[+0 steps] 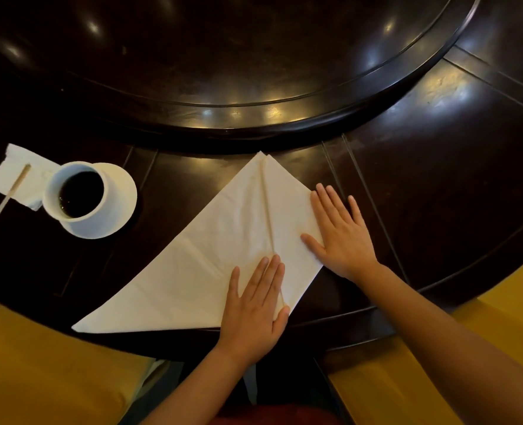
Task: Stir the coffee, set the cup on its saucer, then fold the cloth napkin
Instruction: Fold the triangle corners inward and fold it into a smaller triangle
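Observation:
The cream cloth napkin (211, 250) lies folded on the dark table, with one flap turned over along a centre crease on its right side. My left hand (255, 308) lies flat with straight fingers on the napkin's near right part. Flat as well, my right hand (341, 231) presses the napkin's right edge, partly on the table. At the left, the white cup (79, 191) of black coffee stands on its white saucer (117, 207). A wooden stir stick (7, 199) rests across a white paper napkin (18, 176) left of the cup.
A large raised dark turntable (254, 118) fills the table's middle beyond the napkin. Yellow seat cushions (48, 378) flank me below the table edge (346, 342), left and right.

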The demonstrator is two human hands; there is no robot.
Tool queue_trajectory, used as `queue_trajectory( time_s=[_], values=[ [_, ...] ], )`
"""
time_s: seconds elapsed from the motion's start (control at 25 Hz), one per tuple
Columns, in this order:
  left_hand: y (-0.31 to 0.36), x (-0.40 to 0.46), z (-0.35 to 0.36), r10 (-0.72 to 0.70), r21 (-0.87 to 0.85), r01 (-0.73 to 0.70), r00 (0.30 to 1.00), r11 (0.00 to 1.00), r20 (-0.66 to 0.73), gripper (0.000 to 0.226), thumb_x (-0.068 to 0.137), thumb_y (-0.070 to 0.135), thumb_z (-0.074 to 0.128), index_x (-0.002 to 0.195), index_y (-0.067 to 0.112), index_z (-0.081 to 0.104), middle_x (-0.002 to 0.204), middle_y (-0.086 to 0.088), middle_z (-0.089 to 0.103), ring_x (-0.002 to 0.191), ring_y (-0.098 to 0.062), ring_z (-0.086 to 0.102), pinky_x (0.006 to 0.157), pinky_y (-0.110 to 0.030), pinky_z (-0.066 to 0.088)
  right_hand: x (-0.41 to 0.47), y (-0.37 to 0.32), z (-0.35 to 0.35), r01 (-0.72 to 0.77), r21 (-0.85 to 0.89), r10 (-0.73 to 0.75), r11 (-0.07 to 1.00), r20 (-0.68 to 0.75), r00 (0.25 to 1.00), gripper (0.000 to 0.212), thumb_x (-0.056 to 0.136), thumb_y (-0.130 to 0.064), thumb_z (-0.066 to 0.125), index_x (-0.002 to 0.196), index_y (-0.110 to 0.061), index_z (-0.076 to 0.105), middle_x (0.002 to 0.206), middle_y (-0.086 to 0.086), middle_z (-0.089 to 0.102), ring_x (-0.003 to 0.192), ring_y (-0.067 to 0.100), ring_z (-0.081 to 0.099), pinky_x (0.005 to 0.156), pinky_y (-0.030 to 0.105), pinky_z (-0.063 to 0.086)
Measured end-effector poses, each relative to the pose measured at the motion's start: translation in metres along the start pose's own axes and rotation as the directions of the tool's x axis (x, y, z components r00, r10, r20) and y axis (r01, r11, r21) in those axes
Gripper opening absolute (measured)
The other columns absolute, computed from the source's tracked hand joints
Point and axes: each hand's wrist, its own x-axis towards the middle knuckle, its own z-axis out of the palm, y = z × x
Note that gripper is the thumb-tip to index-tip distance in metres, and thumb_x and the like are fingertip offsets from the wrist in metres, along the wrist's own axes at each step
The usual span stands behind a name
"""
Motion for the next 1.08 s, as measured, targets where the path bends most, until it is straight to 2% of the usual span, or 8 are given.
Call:
queue_trajectory(
  time_s=[0.12, 0.24, 0.4, 0.56, 0.68, 0.8, 0.96, 1.08],
  values=[
    [0.000, -0.002, -0.009, -0.022, -0.026, 0.021, 0.999, 0.999, -0.031, 0.066, 0.095, 0.050, 0.011, 0.149, 0.011, 0.001, 0.157, -0.006, -0.002, 0.143, -0.021, 0.009, 0.112, -0.053, 0.014, -0.005, -0.018, -0.008, -0.049, 0.050, 0.054, 0.998, -0.102, 0.993, 0.071, 0.092, -0.057, 0.021, 0.148, -0.017, 0.001, 0.156, 0.001, -0.002, 0.142, 0.015, -0.009, 0.114, 0.045, -0.008],
    [-0.025, -0.018, -0.029, -0.258, -0.203, 0.227, 0.955, 0.953, -0.144, 0.063, 0.097, 0.047, 0.012, 0.149, 0.013, 0.005, 0.157, -0.007, 0.009, 0.143, -0.020, 0.008, 0.114, -0.044, 0.005, -0.013, -0.072, -0.018, 0.090, 0.121, -0.068, 0.989, -0.173, 0.983, 0.066, 0.094, -0.049, 0.026, 0.148, -0.016, 0.008, 0.155, 0.005, 0.002, 0.143, 0.020, -0.002, 0.113, 0.050, -0.003],
    [-0.089, -0.067, -0.034, -0.516, -0.135, 0.504, 0.853, 0.853, -0.079, 0.063, 0.097, 0.048, 0.006, 0.149, 0.012, 0.005, 0.155, -0.011, 0.014, 0.143, -0.022, 0.009, 0.112, -0.055, 0.010, -0.019, -0.149, 0.004, 0.365, 0.111, -0.359, 0.925, -0.066, 0.931, 0.063, 0.094, -0.048, 0.029, 0.148, -0.020, 0.013, 0.156, 0.004, 0.008, 0.143, 0.020, 0.000, 0.113, 0.050, -0.002],
    [-0.128, -0.103, -0.031, -0.673, -0.032, 0.673, 0.740, 0.739, 0.004, 0.065, 0.097, 0.048, 0.004, 0.146, 0.008, 0.020, 0.153, -0.011, 0.023, 0.141, -0.026, 0.018, 0.105, -0.060, 0.017, -0.016, -0.163, 0.024, 0.403, 0.058, -0.405, 0.913, 0.031, 0.914, 0.065, 0.094, -0.052, 0.027, 0.149, -0.021, 0.011, 0.156, 0.004, 0.009, 0.142, 0.021, 0.002, 0.113, 0.047, -0.003],
    [-0.141, -0.125, -0.042, -0.707, -0.089, 0.702, 0.704, 0.706, -0.059, 0.053, 0.097, 0.039, 0.033, 0.138, 0.006, 0.039, 0.142, -0.018, 0.042, 0.130, -0.034, 0.039, 0.095, -0.056, 0.038, -0.016, -0.163, 0.023, 0.397, 0.058, -0.400, 0.916, 0.065, 0.914, 0.066, 0.094, -0.053, 0.024, 0.149, -0.021, 0.008, 0.156, 0.004, 0.007, 0.142, 0.021, -0.002, 0.113, 0.047, -0.002],
    [-0.149, -0.136, -0.055, -0.704, -0.183, 0.682, 0.700, 0.709, -0.120, 0.047, 0.082, 0.021, 0.070, 0.124, 0.006, 0.054, 0.113, -0.018, 0.057, 0.097, -0.029, 0.055, 0.068, -0.033, 0.048, -0.016, -0.164, 0.022, 0.387, 0.051, -0.390, 0.921, 0.083, 0.917, 0.066, 0.094, -0.055, 0.019, 0.149, -0.022, 0.004, 0.157, 0.003, 0.002, 0.143, 0.020, -0.006, 0.112, 0.049, -0.002],
    [-0.163, -0.134, -0.066, -0.832, -0.517, 0.713, 0.554, 0.474, 0.001, 0.032, 0.083, 0.016, 0.069, 0.111, 0.009, 0.056, 0.104, -0.006, 0.053, 0.082, -0.009, 0.052, 0.060, -0.011, 0.038, -0.017, -0.164, 0.022, 0.375, 0.055, -0.379, 0.925, 0.096, 0.920, 0.066, 0.094, -0.056, 0.017, 0.149, -0.022, 0.001, 0.157, 0.003, 0.002, 0.143, 0.020, -0.007, 0.112, 0.049, 0.000],
    [-0.177, -0.138, -0.066, -0.872, -0.659, 0.704, 0.466, 0.265, 0.148, 0.018, 0.085, 0.012, 0.066, 0.102, 0.011, 0.059, 0.095, -0.005, 0.061, 0.086, -0.019, 0.060, 0.057, -0.014, 0.041, -0.016, -0.164, 0.023, 0.384, 0.051, -0.387, 0.922, 0.095, 0.917, 0.066, 0.094, -0.056, 0.017, 0.149, -0.023, 0.001, 0.157, 0.003, 0.002, 0.143, 0.020, -0.007, 0.113, 0.049, -0.001]
  ],
)
